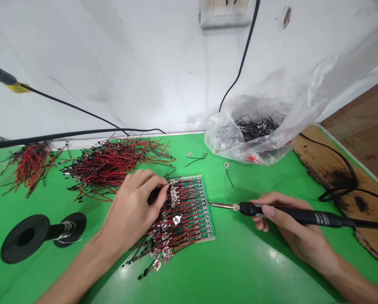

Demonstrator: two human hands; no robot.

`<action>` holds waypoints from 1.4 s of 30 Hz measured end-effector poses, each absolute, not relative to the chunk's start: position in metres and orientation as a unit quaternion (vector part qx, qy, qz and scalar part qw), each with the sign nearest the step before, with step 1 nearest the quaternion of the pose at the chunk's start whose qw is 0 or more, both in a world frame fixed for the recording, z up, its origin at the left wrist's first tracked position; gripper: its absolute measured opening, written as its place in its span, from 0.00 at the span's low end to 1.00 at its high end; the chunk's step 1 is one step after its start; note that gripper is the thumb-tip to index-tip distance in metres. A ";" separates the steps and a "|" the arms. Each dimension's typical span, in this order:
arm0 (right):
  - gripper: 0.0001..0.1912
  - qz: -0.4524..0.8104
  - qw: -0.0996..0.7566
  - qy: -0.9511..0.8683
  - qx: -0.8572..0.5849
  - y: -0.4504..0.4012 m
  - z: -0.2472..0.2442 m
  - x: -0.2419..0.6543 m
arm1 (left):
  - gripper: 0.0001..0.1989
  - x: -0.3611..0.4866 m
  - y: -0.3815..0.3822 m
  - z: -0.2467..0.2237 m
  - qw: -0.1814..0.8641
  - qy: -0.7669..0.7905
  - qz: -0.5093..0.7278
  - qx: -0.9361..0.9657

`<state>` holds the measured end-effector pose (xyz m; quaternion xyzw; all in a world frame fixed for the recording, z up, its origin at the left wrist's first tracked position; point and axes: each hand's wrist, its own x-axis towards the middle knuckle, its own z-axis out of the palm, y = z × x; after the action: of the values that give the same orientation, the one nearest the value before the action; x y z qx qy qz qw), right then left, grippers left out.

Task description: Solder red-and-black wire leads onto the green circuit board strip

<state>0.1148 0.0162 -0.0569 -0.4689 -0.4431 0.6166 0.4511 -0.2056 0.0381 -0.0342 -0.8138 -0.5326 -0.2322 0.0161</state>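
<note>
While a black spool [43, 234] lies at left, the left hand [133, 202], apart from the right, pinches a thin lead [174, 182] by the circuit board [209, 219] (rowed with red wires [182, 231]) at centre; the right hand [292, 226] grips a soldering iron [249, 209], tip just beside the board's right edge.

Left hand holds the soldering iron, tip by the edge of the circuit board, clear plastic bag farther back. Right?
Wrong hand: the head view shows the right hand holding the soldering iron. Tip by the edge of the circuit board, clear plastic bag farther back: both correct.
</note>
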 end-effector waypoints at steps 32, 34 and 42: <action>0.13 0.618 0.436 -0.472 -0.453 0.021 -0.064 0.119 | 0.06 -0.221 0.031 -0.008 -0.011 -0.515 -0.216 -0.829; 0.13 0.621 0.438 -0.469 -0.449 0.021 -0.065 0.120 | 0.07 -0.217 0.030 -0.006 -0.010 -0.508 -0.217 -0.833; 0.10 0.623 0.435 -0.489 -0.428 0.023 -0.073 0.129 | 0.06 -0.201 0.022 -0.007 -0.028 -0.466 -0.268 -0.843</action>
<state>0.1289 0.0227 -0.0730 -0.4280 -0.4894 0.6227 0.4353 -0.2015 0.0221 -0.0072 -0.8428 -0.4657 -0.2684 -0.0283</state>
